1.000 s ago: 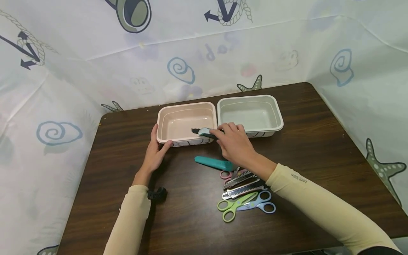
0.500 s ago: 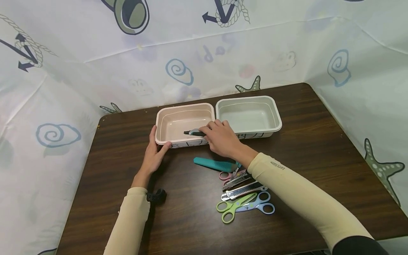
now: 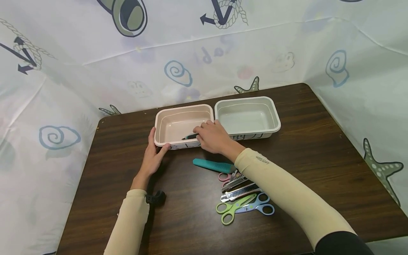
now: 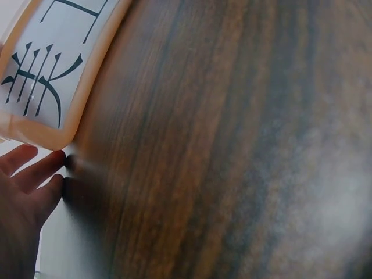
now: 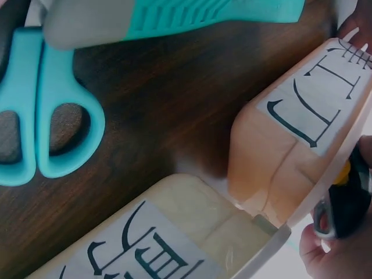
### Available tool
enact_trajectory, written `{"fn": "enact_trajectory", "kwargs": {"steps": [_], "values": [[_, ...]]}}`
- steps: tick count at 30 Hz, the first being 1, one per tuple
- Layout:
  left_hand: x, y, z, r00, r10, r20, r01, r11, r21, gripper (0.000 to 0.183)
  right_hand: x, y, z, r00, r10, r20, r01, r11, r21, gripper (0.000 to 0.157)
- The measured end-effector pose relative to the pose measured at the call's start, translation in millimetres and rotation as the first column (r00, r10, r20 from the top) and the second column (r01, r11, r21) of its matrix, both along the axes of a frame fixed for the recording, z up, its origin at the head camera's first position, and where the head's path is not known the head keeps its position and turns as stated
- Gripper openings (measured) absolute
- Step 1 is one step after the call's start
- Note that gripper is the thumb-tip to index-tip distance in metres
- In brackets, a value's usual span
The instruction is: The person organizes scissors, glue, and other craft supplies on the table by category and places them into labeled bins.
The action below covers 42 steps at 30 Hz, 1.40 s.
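A pink plastic box [image 3: 183,109] stands near the table's far edge. My left hand [image 3: 149,156] holds its left front corner, thumb on the front rim and fingers along the left side. In the left wrist view, the fingertips [image 4: 55,160] touch the box's lower end. My right hand [image 3: 211,137] grips a dark utility knife [image 3: 190,136] inside the pink box, low behind the front rim. The right wrist view shows the knife's black body with a yellow part. Right beside stands a pale green-grey box [image 3: 255,134]; both carry labels with black writing.
On the dark wooden table [image 3: 127,134], before the boxes, lie a teal-handled cutter [image 3: 210,164], silver snap-off cutters [image 3: 240,192], green scissors [image 3: 231,209], blue scissors [image 3: 259,204] and pink scissors [image 3: 224,177]. Teal scissors [image 5: 72,128] show in the right wrist view. Patterned cloth hangs behind.
My right hand has moved left and lowered the utility knife into the pink box. My left hand has kept its hold on the corner.
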<state>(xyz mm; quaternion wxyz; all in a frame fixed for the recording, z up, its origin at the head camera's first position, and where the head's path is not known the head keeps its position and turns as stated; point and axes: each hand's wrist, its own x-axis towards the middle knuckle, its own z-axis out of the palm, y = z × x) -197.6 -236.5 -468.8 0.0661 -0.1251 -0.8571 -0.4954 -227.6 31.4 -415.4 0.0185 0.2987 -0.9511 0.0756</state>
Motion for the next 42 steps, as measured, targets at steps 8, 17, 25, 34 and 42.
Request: {"fn": "enact_trajectory", "kwargs": {"steps": [8,17,25,34,42], "values": [[0.9,-1.7,-0.8,1.000,0.000,0.002,0.000,1.000,0.016,0.084,-6.0,-9.6,-4.6,0.999,0.001,0.047,0.002,0.997,-0.077,0.031],[-15.1,-10.9,-30.2,1.000,0.020,-0.021,-0.020,1.000,0.001,0.086,-10.5,-13.2,-14.3,0.992,0.079,0.093,-0.066,0.988,-0.142,0.033],[-9.6,-7.8,-16.5,0.999,-0.031,-0.028,0.031,1.000,0.002,0.083,-9.2,-11.5,-16.3,0.992,0.095,0.088,-0.085,0.989,-0.118,0.037],[2.1,0.2,2.9,0.999,-0.036,-0.013,0.036,0.999,-0.023,0.080,-8.3,-9.2,-18.1,0.990,0.128,0.060,-0.122,0.989,-0.088,0.037],[-1.2,-1.6,-1.3,0.997,-0.066,-0.031,0.066,0.998,-0.007,0.081,-8.4,-3.9,-19.7,0.989,0.144,0.035,-0.138,0.980,-0.143,0.036]]}}
